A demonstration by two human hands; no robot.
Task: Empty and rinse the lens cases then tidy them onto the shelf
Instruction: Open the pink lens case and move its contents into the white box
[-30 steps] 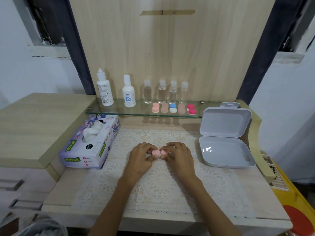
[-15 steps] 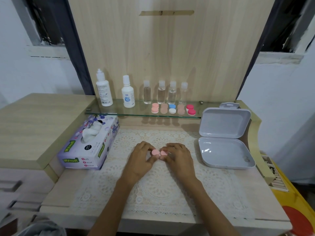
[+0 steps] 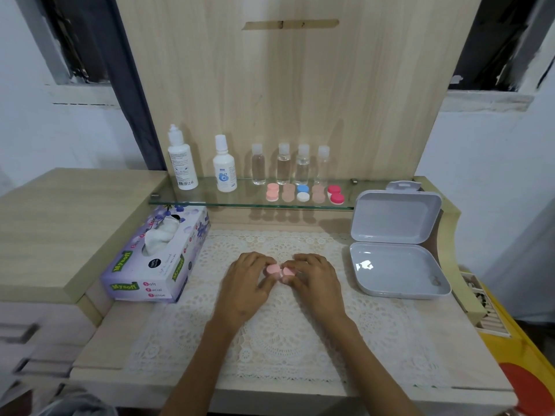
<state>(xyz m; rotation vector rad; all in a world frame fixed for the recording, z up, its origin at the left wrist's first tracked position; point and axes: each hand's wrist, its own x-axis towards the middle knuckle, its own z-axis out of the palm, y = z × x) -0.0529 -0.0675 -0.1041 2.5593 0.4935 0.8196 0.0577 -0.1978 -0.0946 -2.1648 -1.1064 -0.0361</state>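
Little is shifting across the last second. The left hand (image 3: 246, 283) and the right hand (image 3: 315, 280) are staying close together over the lace mat (image 3: 285, 340) in the middle of the desk (image 3: 99, 340). Both are pinching the pink lens case (image 3: 277, 271) between curled fingertips, each hand on one of its two round caps; whether the case is touching the mat is not clear. The change is small: the cap under the right hand is now sitting slightly askew with a sliver of white showing at its edge, where a moment ago both caps were looking level. That is suggesting the right cap is being twisted loose, so this case is probably only starting to open, with emptying and rinsing not yet done. Five other lens cases (image 3: 303, 192) are sitting in a row on the glass shelf (image 3: 210, 199), just in front of the small clear bottles (image 3: 283, 165). The open grey box (image 3: 396, 268) is lying well apart to the right.
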